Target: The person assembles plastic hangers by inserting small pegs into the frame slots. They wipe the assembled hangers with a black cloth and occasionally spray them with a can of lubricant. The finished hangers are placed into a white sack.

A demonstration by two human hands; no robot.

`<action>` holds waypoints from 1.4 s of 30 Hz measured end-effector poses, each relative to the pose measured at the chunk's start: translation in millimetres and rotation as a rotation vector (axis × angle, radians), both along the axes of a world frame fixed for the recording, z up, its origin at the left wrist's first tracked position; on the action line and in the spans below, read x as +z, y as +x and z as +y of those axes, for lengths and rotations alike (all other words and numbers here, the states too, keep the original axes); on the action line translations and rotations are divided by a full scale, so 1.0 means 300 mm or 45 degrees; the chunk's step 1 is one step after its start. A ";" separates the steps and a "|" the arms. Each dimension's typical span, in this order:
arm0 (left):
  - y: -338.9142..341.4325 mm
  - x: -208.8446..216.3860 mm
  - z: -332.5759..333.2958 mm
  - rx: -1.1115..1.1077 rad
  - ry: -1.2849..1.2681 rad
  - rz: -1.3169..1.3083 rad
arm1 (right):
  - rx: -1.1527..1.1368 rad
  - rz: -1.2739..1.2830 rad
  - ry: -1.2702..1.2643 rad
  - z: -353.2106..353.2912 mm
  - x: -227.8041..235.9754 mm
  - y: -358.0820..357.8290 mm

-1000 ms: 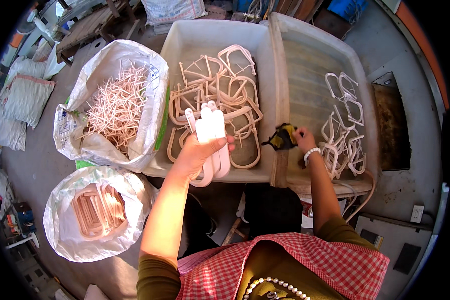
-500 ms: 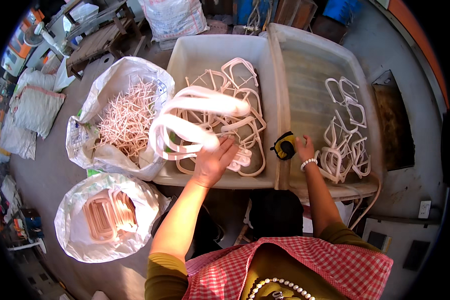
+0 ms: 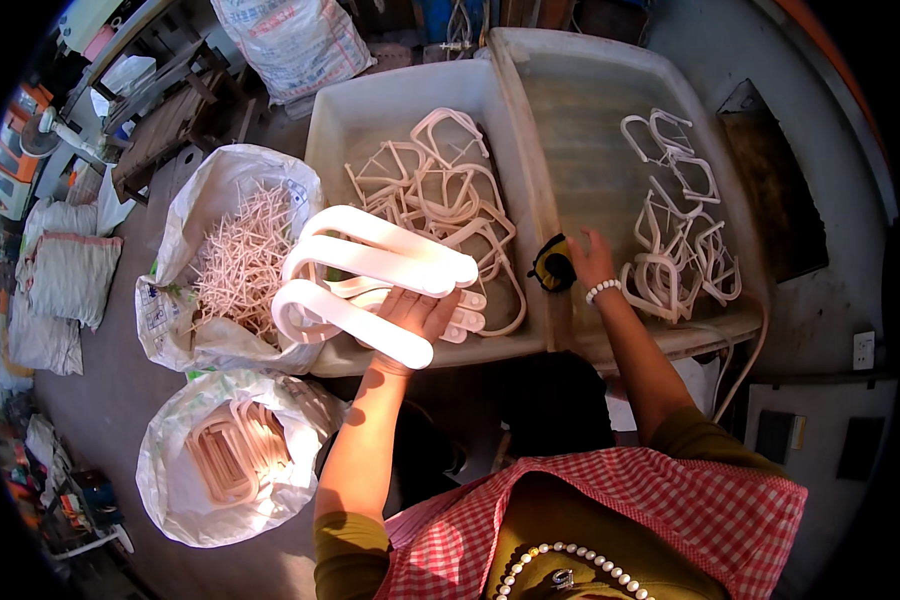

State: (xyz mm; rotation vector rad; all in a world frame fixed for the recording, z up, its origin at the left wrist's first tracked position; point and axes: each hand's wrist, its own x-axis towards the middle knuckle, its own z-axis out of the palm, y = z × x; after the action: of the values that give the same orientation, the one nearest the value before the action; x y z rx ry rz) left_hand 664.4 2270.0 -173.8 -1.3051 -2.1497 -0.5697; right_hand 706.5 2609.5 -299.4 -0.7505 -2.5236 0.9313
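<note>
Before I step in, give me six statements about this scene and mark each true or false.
1. The left hand holds bent pieces. True.
2. The right hand holds some too. False: it holds none, and is beside the black-and-yellow item.
3. Bent pieces also lie in the left tub and right tub. True.
4. The nearer sack is tied shut. False: it is open, with bent pieces inside.
5. The apron is plain blue. False: red-and-white check.
6. The bracelet is beaded. True.

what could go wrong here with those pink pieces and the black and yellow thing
The pink pieces spread across the left hand might slip off. The black-and-yellow item at the edge of the right tub could be knocked by the right hand beside it. In that tub, the overlapping frames may snag if one is lifted.
</note>
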 end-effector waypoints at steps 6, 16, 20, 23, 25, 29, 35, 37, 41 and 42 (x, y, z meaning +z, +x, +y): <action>-0.004 0.010 -0.002 -0.008 -0.016 0.025 | 0.226 0.239 0.146 -0.113 0.124 -0.044; 0.002 -0.077 0.022 0.025 0.088 -0.658 | 1.016 -0.157 -2.547 -0.533 0.667 -0.072; 0.006 -0.080 0.000 0.020 0.236 -0.669 | 1.245 -0.294 -2.531 -0.618 0.718 -0.005; -0.015 -0.081 -0.020 -0.027 0.126 -0.328 | 1.323 -0.311 -2.470 -0.630 0.702 0.020; -0.024 -0.088 -0.034 -0.037 0.076 -0.179 | 1.241 -0.325 -2.473 -0.642 0.723 0.027; -0.048 -0.106 -0.036 -0.065 0.037 0.010 | 1.361 -0.324 -2.430 -0.620 0.690 -0.002; -0.035 -0.073 -0.037 0.245 0.500 -0.667 | 1.011 0.082 -1.438 -0.462 0.551 -0.217; -0.026 -0.004 -0.017 0.316 1.228 -1.292 | 0.820 -0.095 -0.996 -0.380 0.374 -0.304; -0.058 0.036 -0.072 0.324 1.804 -1.700 | 1.281 -1.075 -0.160 -0.410 -0.100 -0.340; -0.060 0.029 -0.087 0.327 1.828 -1.763 | 1.333 -1.216 -0.112 -0.429 -0.191 -0.317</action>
State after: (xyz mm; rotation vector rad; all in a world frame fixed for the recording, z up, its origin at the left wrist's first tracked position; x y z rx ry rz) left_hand 646.3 2244.1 -165.2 0.3677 -1.6186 -2.6695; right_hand 611.3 2480.8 -356.7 0.3382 -3.8490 1.1236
